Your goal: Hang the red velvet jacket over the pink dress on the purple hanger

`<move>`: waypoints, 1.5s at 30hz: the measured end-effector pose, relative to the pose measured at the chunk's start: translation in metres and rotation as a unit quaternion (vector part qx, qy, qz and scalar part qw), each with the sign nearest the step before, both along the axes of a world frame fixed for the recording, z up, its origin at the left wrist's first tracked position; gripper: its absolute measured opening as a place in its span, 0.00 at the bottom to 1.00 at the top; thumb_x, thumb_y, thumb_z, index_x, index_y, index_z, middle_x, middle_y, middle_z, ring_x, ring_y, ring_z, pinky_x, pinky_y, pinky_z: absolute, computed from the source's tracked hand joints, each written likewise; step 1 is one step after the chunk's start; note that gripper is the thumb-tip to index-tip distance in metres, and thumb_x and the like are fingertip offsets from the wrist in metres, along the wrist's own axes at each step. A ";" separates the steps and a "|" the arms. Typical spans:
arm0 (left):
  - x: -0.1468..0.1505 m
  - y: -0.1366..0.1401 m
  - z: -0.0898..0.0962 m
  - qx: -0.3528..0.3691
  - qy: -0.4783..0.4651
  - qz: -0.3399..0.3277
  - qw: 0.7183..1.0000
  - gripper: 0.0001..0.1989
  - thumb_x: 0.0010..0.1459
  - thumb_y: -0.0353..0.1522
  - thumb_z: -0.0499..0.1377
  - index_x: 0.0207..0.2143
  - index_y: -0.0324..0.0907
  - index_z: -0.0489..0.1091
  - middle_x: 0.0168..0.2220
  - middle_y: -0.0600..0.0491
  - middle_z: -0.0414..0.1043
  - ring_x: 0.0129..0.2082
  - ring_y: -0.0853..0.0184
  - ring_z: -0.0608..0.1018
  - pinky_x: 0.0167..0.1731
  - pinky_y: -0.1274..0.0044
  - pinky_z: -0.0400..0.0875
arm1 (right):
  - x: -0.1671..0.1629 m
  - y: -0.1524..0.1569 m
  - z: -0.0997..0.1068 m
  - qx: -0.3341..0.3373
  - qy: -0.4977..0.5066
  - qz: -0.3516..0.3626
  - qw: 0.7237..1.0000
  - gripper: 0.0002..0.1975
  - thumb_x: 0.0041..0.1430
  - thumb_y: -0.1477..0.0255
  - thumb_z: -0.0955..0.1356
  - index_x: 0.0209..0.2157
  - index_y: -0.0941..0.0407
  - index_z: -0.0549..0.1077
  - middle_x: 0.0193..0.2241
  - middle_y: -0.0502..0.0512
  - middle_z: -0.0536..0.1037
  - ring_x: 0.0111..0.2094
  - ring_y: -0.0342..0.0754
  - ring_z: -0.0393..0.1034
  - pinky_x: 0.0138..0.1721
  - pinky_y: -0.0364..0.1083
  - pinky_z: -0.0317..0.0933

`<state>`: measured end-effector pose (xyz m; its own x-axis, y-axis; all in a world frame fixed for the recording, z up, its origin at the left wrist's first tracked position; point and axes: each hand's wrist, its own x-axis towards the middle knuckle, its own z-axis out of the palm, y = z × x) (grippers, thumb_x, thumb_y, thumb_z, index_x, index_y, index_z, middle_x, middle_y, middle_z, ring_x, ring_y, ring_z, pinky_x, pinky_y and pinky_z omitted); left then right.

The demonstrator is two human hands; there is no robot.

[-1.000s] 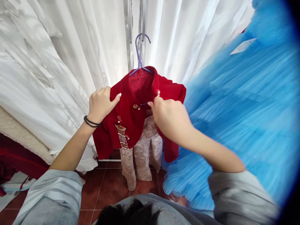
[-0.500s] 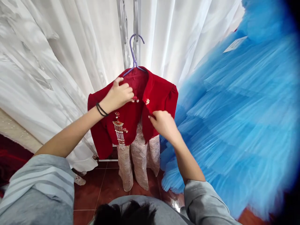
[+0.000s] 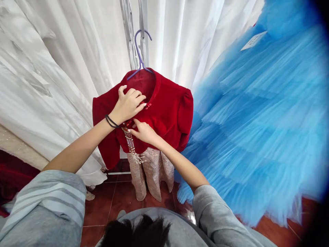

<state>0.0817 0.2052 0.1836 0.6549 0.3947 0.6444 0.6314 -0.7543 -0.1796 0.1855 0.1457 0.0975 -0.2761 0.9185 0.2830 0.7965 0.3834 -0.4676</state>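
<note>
Head view: grey sleeves [image 3: 51, 206] enter at both lower corners, with bare forearms reaching forward.
Right hand: the right hand [image 3: 146, 133] lies low on the jacket front, thumb and forefinger at the top of a beaded tassel [image 3: 130, 139]; whether they pinch anything cannot be told.
Left hand: the left hand [image 3: 128, 105], with a black band [image 3: 111, 122] at its wrist, bends its fingers at the neckline, just beside a red fastening [image 3: 148, 106]; any grip is hidden.
Red jacket: the red jacket [image 3: 169, 106] hangs under both hands on a purple hanger [image 3: 139, 51].
Lower garment: pale, shimmering cloth [image 3: 151, 173] hangs below the jacket hem, above a red tiled floor [image 3: 123, 199].
Right side: a layered blue gown [image 3: 252, 120] bears a white tag [image 3: 254, 40].
Background: metal bars [image 3: 142, 20] stand before white drapes [image 3: 169, 34].
</note>
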 end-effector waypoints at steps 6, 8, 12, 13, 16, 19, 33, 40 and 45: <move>0.014 -0.018 -0.057 0.034 -0.061 0.026 0.997 0.30 0.61 0.44 0.59 0.62 0.45 0.62 0.65 0.37 0.60 0.65 0.45 0.61 0.63 0.53 0.50 | 0.042 -0.041 -0.116 0.071 0.184 -0.106 0.975 0.19 0.66 0.66 0.59 0.54 0.56 0.69 0.50 0.61 0.78 0.52 0.49 0.72 0.58 0.51 0.63; 0.014 -0.023 -0.077 0.020 -0.082 0.069 0.994 0.27 0.63 0.40 0.56 0.63 0.44 0.62 0.62 0.36 0.64 0.62 0.46 0.66 0.60 0.54 0.56 | 0.068 -0.044 -0.153 0.063 0.341 -0.319 0.882 0.17 0.65 0.63 0.58 0.46 0.56 0.70 0.47 0.63 0.78 0.55 0.52 0.70 0.58 0.54 0.63; -0.001 -0.029 -0.077 -0.117 -0.093 0.132 0.980 0.17 0.64 0.36 0.50 0.48 0.39 0.72 0.41 0.38 0.77 0.44 0.49 0.78 0.45 0.61 0.68 | 0.122 -0.036 -0.182 -0.079 0.574 -0.388 0.716 0.25 0.60 0.47 0.57 0.32 0.55 0.66 0.31 0.58 0.76 0.39 0.52 0.74 0.42 0.52 0.71; -0.007 -0.028 -0.069 -0.167 -0.109 0.117 0.973 0.16 0.64 0.37 0.50 0.42 0.39 0.73 0.33 0.43 0.76 0.37 0.53 0.78 0.40 0.64 0.70 | 0.132 -0.034 -0.183 -0.101 0.595 -0.344 0.719 0.25 0.57 0.45 0.59 0.30 0.54 0.64 0.28 0.56 0.75 0.35 0.51 0.74 0.37 0.50 0.71; -0.025 -0.021 -0.043 -0.257 -0.207 0.010 0.944 0.19 0.64 0.43 0.48 0.33 0.42 0.72 0.24 0.51 0.71 0.26 0.61 0.75 0.31 0.72 0.69 | 0.144 -0.036 -0.192 -0.083 0.626 -0.262 0.730 0.23 0.53 0.46 0.63 0.28 0.53 0.63 0.28 0.53 0.76 0.32 0.48 0.73 0.32 0.45 0.69; -0.033 -0.014 -0.034 -0.263 -0.198 -0.012 0.944 0.19 0.63 0.45 0.50 0.29 0.42 0.70 0.25 0.51 0.72 0.27 0.63 0.75 0.29 0.74 0.68 | 0.137 -0.044 -0.209 -0.079 0.585 -0.288 0.754 0.21 0.52 0.49 0.66 0.26 0.53 0.65 0.26 0.54 0.76 0.28 0.48 0.72 0.30 0.45 0.67; -0.052 -0.002 0.021 0.056 -0.061 0.029 0.996 0.20 0.65 0.37 0.53 0.58 0.47 0.68 0.64 0.43 0.63 0.65 0.53 0.62 0.63 0.57 0.58 | 0.153 -0.005 0.042 0.368 -0.050 -0.221 0.902 0.25 0.66 0.63 0.60 0.61 0.56 0.66 0.61 0.67 0.68 0.61 0.57 0.62 0.60 0.58 0.58; -0.042 0.029 0.048 -0.033 -0.098 0.011 0.995 0.14 0.68 0.37 0.48 0.42 0.42 0.71 0.50 0.43 0.73 0.49 0.58 0.75 0.51 0.67 0.69 | 0.148 0.050 0.127 0.325 -0.108 -0.122 0.931 0.22 0.67 0.75 0.55 0.57 0.59 0.70 0.50 0.64 0.75 0.49 0.50 0.70 0.52 0.50 0.62; -0.040 0.043 0.065 -0.084 -0.174 0.015 0.981 0.16 0.68 0.40 0.48 0.40 0.42 0.71 0.38 0.48 0.77 0.38 0.60 0.76 0.44 0.70 0.70 | 0.148 0.049 0.171 0.370 -0.061 -0.149 0.915 0.26 0.66 0.81 0.50 0.57 0.61 0.69 0.42 0.60 0.77 0.41 0.45 0.71 0.46 0.46 0.61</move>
<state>0.0422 0.2483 0.2484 0.3938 0.5298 0.7512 0.6552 -0.7349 0.1748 0.3331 0.1943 0.2684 -0.1157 0.5277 0.8415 0.9457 0.3175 -0.0691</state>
